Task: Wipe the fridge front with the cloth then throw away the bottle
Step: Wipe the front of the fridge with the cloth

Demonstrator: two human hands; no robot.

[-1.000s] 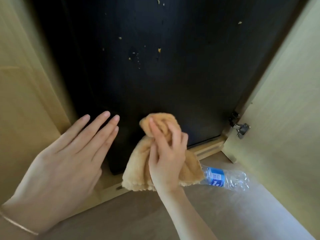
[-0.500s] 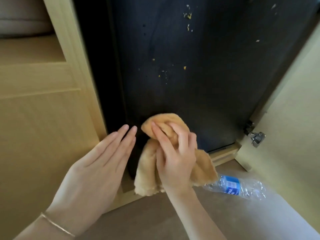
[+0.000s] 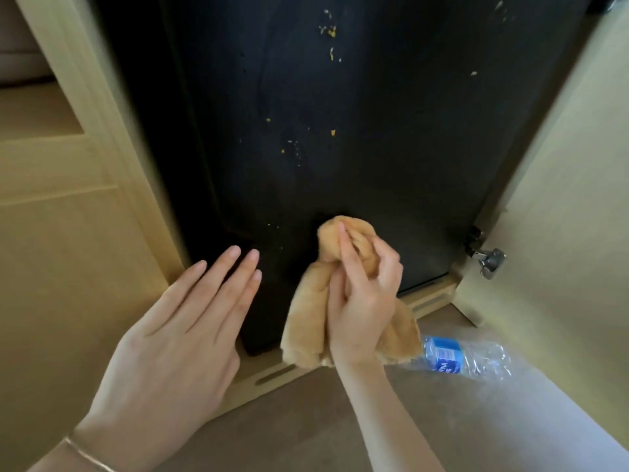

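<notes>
The cloth (image 3: 306, 321) lies between the right hand (image 3: 364, 301) and the lower part of the fridge front (image 3: 374, 131), held against it under the fingers (image 3: 347, 253). Its loose end hangs below them toward the base rail (image 3: 272, 378). Just left of those fingers and apart from the cloth, the left hand (image 3: 183, 338) is before the fridge front's lower left corner. Crumbs (image 3: 328, 30) sit on the fridge front above the fingers. Down and right of them, the bottle (image 3: 466, 359) lies on its side on the floor (image 3: 442, 430), one end behind the cloth's hanging edge. Farther right stands the open cabinet door (image 3: 561, 233) with its hinge (image 3: 488, 262).
</notes>
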